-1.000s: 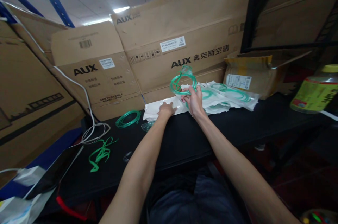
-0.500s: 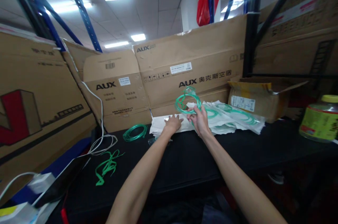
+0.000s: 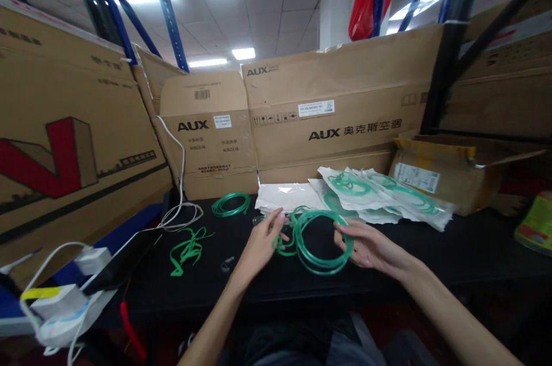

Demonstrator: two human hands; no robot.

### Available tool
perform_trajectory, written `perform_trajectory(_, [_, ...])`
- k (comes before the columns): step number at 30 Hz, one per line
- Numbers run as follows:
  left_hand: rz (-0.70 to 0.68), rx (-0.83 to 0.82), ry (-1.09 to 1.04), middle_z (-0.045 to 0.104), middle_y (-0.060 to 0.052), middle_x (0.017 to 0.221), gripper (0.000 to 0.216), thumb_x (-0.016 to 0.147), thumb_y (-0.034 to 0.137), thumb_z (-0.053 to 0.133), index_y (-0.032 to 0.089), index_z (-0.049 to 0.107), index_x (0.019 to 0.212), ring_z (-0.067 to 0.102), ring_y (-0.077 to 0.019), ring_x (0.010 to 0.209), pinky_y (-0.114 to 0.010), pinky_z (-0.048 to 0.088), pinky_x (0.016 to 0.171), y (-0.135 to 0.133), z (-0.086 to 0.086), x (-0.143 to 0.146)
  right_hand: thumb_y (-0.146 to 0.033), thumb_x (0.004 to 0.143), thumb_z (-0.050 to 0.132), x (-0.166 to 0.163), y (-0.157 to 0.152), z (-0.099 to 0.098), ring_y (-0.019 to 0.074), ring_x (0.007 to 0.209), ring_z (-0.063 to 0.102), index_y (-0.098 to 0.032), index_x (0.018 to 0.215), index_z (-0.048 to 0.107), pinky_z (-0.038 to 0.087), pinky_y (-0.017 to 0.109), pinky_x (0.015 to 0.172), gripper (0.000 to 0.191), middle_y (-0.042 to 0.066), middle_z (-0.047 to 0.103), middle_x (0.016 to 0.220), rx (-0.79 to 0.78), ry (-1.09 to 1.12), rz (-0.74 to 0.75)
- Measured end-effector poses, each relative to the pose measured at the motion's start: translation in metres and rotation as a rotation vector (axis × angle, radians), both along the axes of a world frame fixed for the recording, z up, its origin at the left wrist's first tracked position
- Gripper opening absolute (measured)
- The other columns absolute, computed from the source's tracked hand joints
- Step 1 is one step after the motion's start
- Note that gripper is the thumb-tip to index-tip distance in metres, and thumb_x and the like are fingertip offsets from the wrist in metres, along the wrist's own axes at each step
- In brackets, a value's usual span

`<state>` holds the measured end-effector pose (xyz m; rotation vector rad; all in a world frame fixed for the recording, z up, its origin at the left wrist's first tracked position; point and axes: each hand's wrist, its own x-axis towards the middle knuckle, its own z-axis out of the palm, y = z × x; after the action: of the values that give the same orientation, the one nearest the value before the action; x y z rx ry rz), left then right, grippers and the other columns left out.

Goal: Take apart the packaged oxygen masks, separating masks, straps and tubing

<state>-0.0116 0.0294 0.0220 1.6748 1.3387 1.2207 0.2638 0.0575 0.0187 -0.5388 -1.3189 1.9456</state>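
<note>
Presently holding a coil of green tubing (image 3: 302,243) in the air, above the black counter (image 3: 259,294). With the right hand (image 3: 374,248), gripping the right side of the ring, pinching some turns between thumb and fingers. With the left hand (image 3: 261,239), reaching to the opposite side, with bent fingers at a thinner green loop (image 3: 284,253); not possible to tell whether pinching it or only touching it. By its look, probably light, flexible and springy; smooth, so maybe a little slippery; hardly fragile, but able to kink under a hard squeeze. Better to take several turns together at the side, and to support the opposite side too, against loosening. Behind, lying on the counter, white packets (image 3: 360,203); farther left, another green coil (image 3: 219,210) and tangled green strips (image 3: 190,251).
</note>
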Motion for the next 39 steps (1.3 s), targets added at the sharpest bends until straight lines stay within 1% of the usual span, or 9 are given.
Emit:
perform_trajectory(3, [-0.065, -0.074, 0.020, 0.077, -0.009, 0.095, 0.058, 0.095, 0.053, 0.052, 0.018, 0.057, 0.140, 0.072, -0.0181, 0.067, -0.029, 0.058, 0.061, -0.009, -0.016, 0.012, -0.038, 0.090, 0.069, 0.010, -0.007, -0.009, 0.0027, 0.035, 0.046, -0.017, 0.085, 0.054, 0.026, 0.014, 0.031, 0.026, 0.000, 0.065, 0.074, -0.025, -0.093, 0.015])
perform_trajectory(8, [-0.020, -0.002, 0.111, 0.077, -0.007, 0.096, 0.047, 0.096, 0.047, 0.053, 0.018, 0.065, 0.131, 0.072, -0.0183, 0.074, -0.027, 0.056, 0.065, -0.016, -0.027, 0.018, -0.049, 0.087, 0.071, 0.022, -0.004, -0.022, 0.0041, 0.037, 0.043, -0.017, 0.091, 0.056, 0.027, 0.017, 0.035, 0.035, -0.001, 0.064, 0.069, 0.070, -0.394, -0.149])
perform_trajectory(12, [0.024, 0.079, 0.208, 0.076, -0.006, 0.098, 0.039, 0.098, 0.043, 0.051, 0.020, 0.069, 0.124, 0.067, -0.0150, 0.062, -0.029, 0.055, 0.071, -0.019, -0.023, 0.018, -0.054, 0.088, 0.061, 0.037, 0.004, -0.037, 0.0117, 0.041, 0.051, -0.014, 0.116, 0.064, 0.042, 0.027, 0.044, 0.049, 0.003, 0.066, 0.069, 0.513, -0.815, -0.417])
perform_trajectory(14, [0.046, 0.126, 0.244, 0.076, -0.007, 0.104, 0.036, 0.098, 0.040, 0.052, 0.020, 0.070, 0.122, 0.067, -0.0155, 0.067, -0.029, 0.054, 0.076, -0.018, -0.019, 0.021, -0.049, 0.087, 0.061, 0.042, 0.007, -0.041, 0.0197, 0.061, 0.065, -0.017, 0.121, 0.068, 0.053, 0.034, 0.062, 0.047, 0.010, 0.070, 0.090, 0.802, -0.982, -0.622])
perform_trajectory(16, [0.059, 0.170, 0.280, 0.074, -0.007, 0.109, 0.033, 0.097, 0.037, 0.053, 0.021, 0.070, 0.120, 0.067, -0.0156, 0.070, -0.030, 0.053, 0.079, -0.016, -0.016, 0.024, -0.045, 0.090, 0.059, 0.042, 0.006, -0.040, 0.0272, 0.086, 0.069, -0.018, 0.117, 0.072, 0.054, 0.039, 0.080, 0.040, 0.013, 0.068, 0.106, 1.014, -1.069, -0.728])
perform_trajectory(23, [0.053, 0.241, 0.357, 0.072, -0.005, 0.108, 0.031, 0.097, 0.036, 0.053, 0.021, 0.069, 0.119, 0.065, -0.0153, 0.069, -0.031, 0.052, 0.082, 0.000, -0.022, 0.038, -0.030, 0.100, 0.047, 0.006, 0.018, -0.020, 0.0272, 0.103, 0.065, -0.016, 0.107, 0.074, 0.048, 0.038, 0.095, 0.031, 0.012, 0.070, 0.106, 1.191, -1.028, -0.684])
perform_trajectory(31, [0.062, 0.260, 0.340, 0.072, -0.003, 0.103, 0.022, 0.096, 0.032, 0.055, 0.023, 0.072, 0.105, 0.064, -0.0165, 0.072, -0.031, 0.051, 0.079, 0.003, -0.027, 0.036, -0.023, 0.096, 0.054, -0.023, 0.047, -0.052, 0.0285, 0.094, 0.063, -0.017, 0.093, 0.074, 0.048, 0.041, 0.088, 0.021, 0.012, 0.070, 0.094, 1.188, -0.985, -0.659])
perform_trajectory(36, [0.212, 0.309, 0.250, 0.068, -0.007, 0.110, 0.025, 0.101, 0.035, 0.047, 0.022, 0.067, 0.106, 0.065, -0.0220, 0.100, -0.033, 0.050, 0.089, -0.002, -0.019, 0.036, -0.027, 0.101, 0.051, -0.025, 0.039, -0.047, 0.0238, 0.096, 0.064, -0.020, 0.098, 0.070, 0.049, 0.038, 0.090, 0.020, 0.008, 0.071, 0.098, 1.200, -0.827, -0.552])
perform_trajectory(39, [0.192, 0.302, 0.229, 0.070, -0.007, 0.114, 0.026, 0.100, 0.038, 0.050, 0.022, 0.068, 0.108, 0.063, -0.0231, 0.111, -0.033, 0.046, 0.098, -0.005, -0.016, 0.037, -0.027, 0.102, 0.050, -0.030, 0.031, -0.038, 0.0227, 0.095, 0.064, -0.022, 0.104, 0.070, 0.050, 0.035, 0.088, 0.020, 0.007, 0.071, 0.099, 1.222, -0.758, -0.493])
